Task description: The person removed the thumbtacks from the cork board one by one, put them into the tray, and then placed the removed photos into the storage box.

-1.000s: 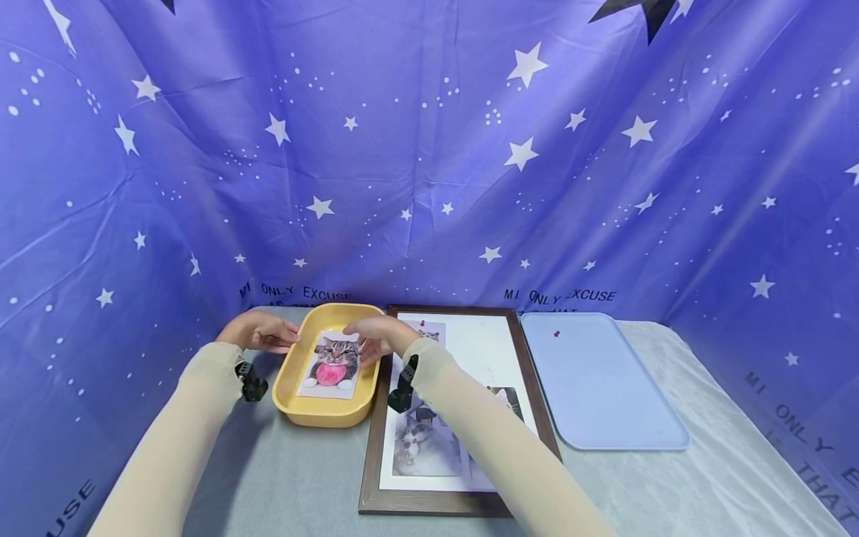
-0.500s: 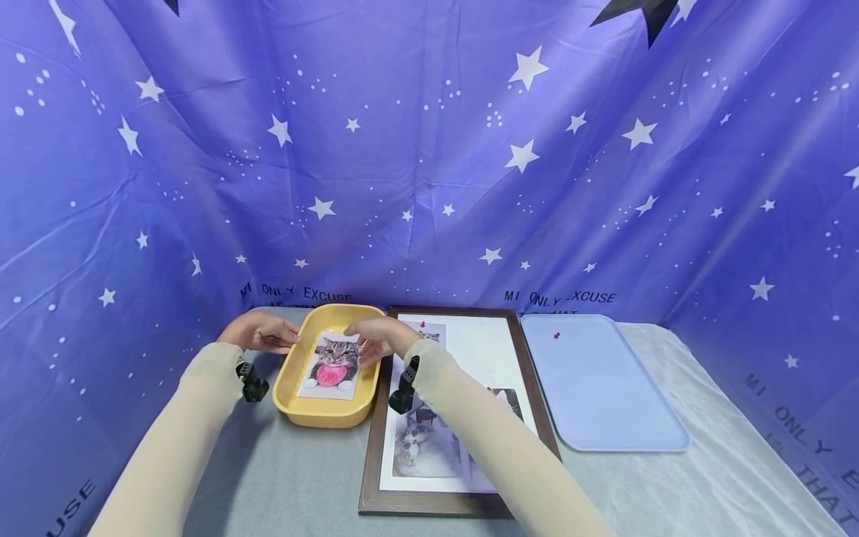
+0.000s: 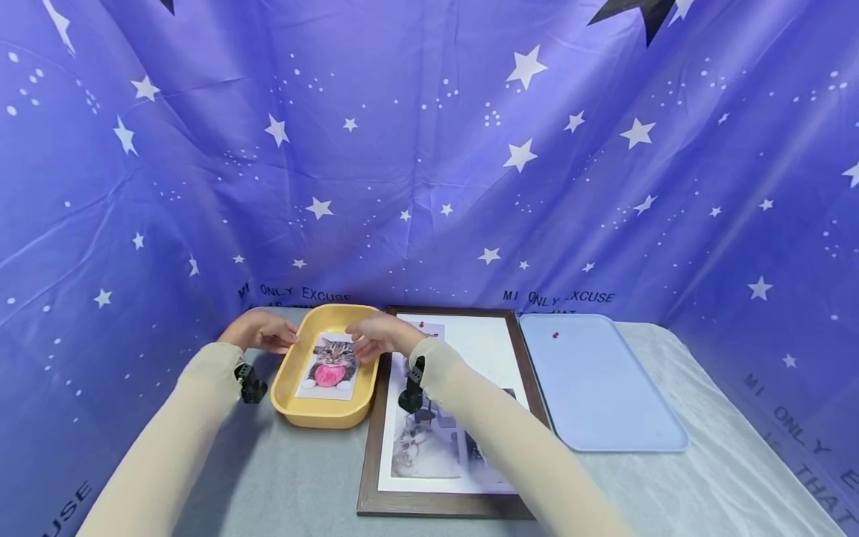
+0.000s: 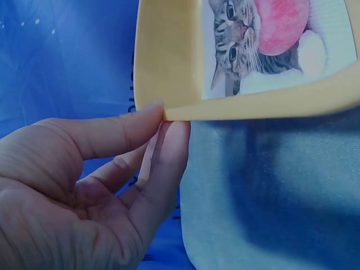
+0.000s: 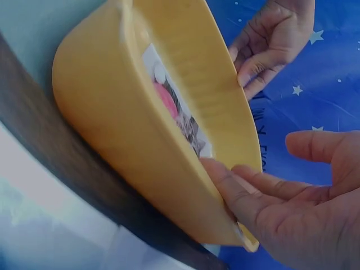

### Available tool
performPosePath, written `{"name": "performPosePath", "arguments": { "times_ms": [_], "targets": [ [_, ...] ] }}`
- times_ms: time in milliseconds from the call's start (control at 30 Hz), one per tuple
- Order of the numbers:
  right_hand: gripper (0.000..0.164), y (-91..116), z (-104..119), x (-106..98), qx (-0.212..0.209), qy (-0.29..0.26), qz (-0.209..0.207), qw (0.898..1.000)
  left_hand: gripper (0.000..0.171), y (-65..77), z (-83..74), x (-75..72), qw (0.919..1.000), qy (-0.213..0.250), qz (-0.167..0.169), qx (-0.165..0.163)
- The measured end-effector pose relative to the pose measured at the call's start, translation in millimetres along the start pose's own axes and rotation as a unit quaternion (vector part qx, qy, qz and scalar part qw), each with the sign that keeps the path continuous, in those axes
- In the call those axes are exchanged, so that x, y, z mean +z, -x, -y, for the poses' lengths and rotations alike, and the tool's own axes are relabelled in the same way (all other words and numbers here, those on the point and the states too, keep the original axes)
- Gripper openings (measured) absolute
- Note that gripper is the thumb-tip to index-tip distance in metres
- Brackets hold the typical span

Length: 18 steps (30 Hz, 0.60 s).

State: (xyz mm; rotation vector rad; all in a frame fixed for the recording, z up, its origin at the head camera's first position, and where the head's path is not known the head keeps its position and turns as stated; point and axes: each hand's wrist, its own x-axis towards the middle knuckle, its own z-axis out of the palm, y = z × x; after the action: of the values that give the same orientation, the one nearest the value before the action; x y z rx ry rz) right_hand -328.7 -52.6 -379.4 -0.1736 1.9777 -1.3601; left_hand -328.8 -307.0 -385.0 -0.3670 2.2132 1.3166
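Observation:
A yellow plastic basin stands at the left of the table, and a photo of a tabby cat with a pink ball lies flat inside it. My left hand pinches the basin's left rim between thumb and fingers, as the left wrist view shows closely. Over the opposite rim reaches my right hand, its fingers extended into the basin toward the photo's upper right corner. In the right wrist view the right thumb stands well apart from the fingers, with nothing between them.
Right beside the basin lies a brown picture frame with cat photos on its white board; my right forearm covers part of it. A red pushpin sits at its top. Farther right, a pale blue tray holds another red pushpin.
My right hand has shifted slightly to the right and its fingers have loosened. The left hand keeps its hold on the rim, and the photo stays in the basin.

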Motion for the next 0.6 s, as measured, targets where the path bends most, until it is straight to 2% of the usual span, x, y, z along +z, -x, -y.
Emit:
{"name": "performPosePath", "arguments": {
  "times_ms": [167, 300, 400, 533, 600],
  "targets": [
    [0.048, 3.7, 2.1, -11.8, -0.022, 0.006, 0.002, 1.0, 0.044, 5.9, -4.3, 7.1, 0.999, -0.026, -0.034, 0.01],
    [0.047, 8.4, 6.3, -20.6, -0.032, 0.017, 0.01, 0.999, 0.023, 13.0, -11.9, 16.6, 0.9948, -0.064, -0.075, 0.025],
    [0.046, 12.8, 10.6, -25.9, -0.036, 0.045, 0.005, 0.998, 0.041, 17.0, -19.1, 26.0, 0.9886, -0.093, -0.105, 0.055],
    [0.041, 19.0, 17.0, -32.5, -0.039, 0.082, -0.006, 0.996, 0.082, 21.1, -32.7, 45.0, 0.9725, -0.134, -0.16, 0.105],
    [0.04, 22.2, 20.2, -36.5, -0.041, 0.094, -0.008, 0.995, 0.085, 22.3, -41.4, 57.4, 0.9647, -0.139, -0.187, 0.122]
  ]
}}
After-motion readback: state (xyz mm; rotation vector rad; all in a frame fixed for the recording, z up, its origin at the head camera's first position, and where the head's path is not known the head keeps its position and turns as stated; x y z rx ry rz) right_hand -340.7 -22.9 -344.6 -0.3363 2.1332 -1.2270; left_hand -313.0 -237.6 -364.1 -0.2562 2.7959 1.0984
